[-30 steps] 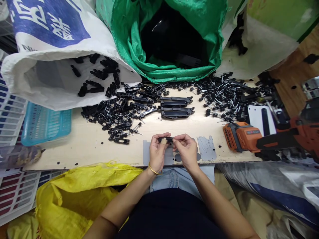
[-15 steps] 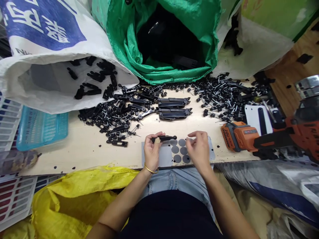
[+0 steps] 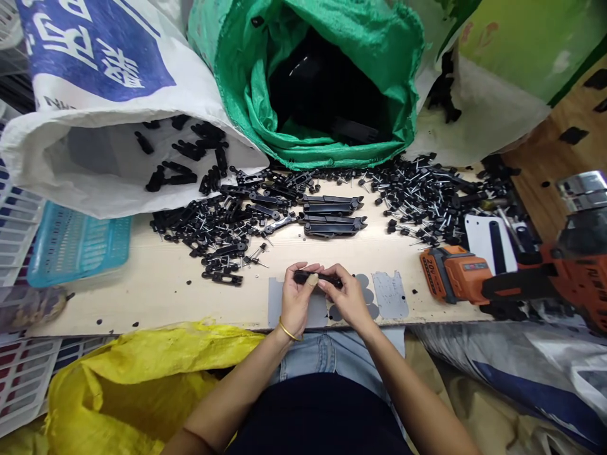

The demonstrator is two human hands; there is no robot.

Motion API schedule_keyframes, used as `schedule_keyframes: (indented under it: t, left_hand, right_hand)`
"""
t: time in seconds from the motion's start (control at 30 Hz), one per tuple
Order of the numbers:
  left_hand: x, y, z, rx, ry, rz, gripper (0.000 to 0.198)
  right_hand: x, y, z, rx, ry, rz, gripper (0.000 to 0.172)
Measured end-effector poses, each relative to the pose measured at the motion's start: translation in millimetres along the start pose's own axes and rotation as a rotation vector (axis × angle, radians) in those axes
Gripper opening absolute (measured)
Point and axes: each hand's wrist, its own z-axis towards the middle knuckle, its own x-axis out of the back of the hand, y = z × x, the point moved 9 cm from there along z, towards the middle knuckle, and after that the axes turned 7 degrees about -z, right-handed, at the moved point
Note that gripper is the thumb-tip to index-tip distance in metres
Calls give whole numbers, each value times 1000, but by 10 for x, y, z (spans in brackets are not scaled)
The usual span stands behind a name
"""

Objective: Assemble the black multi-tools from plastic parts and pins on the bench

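Between my two hands lies a slim black plastic bracket arm (image 3: 315, 276), level above the bench's front edge. My left hand (image 3: 296, 300) is closed around its left end, thumb on top. At the other end my right hand (image 3: 349, 294) pinches it with thumb and fingers; its tip is partly hidden. Under the hands are grey pads and round grey discs (image 3: 367, 295) on the wood. Beyond them rest two assembled black folding arms (image 3: 332, 225). A heap of black arm pieces and bolts (image 3: 213, 230) spreads to the left.
Black-headed bolts (image 3: 422, 196) pile up at the back right. An orange cordless drill (image 3: 462, 273) lies on the right. Behind stand a green sack (image 3: 237, 120) and a white sack (image 3: 42, 170). A blue basket (image 3: 80, 243) is at the left, with a yellow sack (image 3: 142, 360) below.
My right hand has moved left from beside the black arm and now grips its right end. The view has shifted slightly.
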Motion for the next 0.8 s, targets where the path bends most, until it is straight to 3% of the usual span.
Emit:
schedule_keyframes:
  t: [0.07,0.17,0.23,0.37,0.47,0.63,0.73,0.8]
  left_hand:
    - [2,-13,62,21,-41,65,35]
    - [-30,-23,193,70,-134,213,33]
    - [-26,-20,302,94,-154,284,36]
    - [85,11,528,88,-54,210,47]
    - [128,-33,632,115,-46,253,47]
    - [56,-47,644,46,-130,498,36]
    - [16,45,602,-84,-158,798,31]
    - [-16,167,564,-244,-179,1021,31]
  right_hand:
    - [-8,128,22,-38,-52,20,20]
    - [40,167,70,9,-81,-135,21]
    - [69,97,110,74,-74,-290,21]
    - [58,-270,317,292,-150,-514,21]
    - [406,-618,837,346,-9,-601,26]
    - [1293,-1149,2129,354,536,-852,26]
    - [1474,-1201,2794,249,588,-1072,39]
    - [1504,-1222,2999,208,561,-1196,40]
